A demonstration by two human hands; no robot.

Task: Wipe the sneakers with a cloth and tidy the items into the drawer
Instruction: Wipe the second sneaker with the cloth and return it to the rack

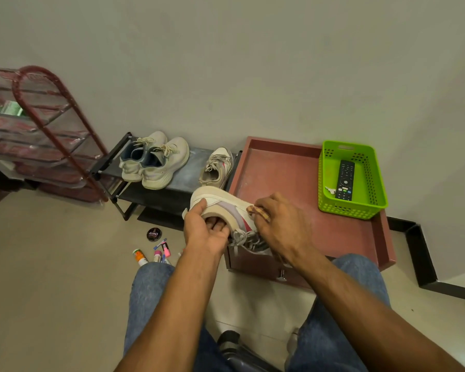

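My left hand (207,226) grips a white sneaker with a red and lilac stripe (220,204) by its heel, fingers inside the opening, sole turned away from me. My right hand (282,224) holds a checked cloth (258,212) against the sneaker's side. Its laces hang down over the front of the maroon drawer cabinet (301,183). The matching sneaker (218,165) stands on the low black shoe rack (183,181), beside a pair of pale grey sneakers (153,159).
A green basket (325,183) with a remote (345,179) and a key sits on the cabinet top. On the floor lie a shoe polish tin (153,234), a small bottle (140,256) and several markers (163,251). A red wire rack (38,130) stands at left.
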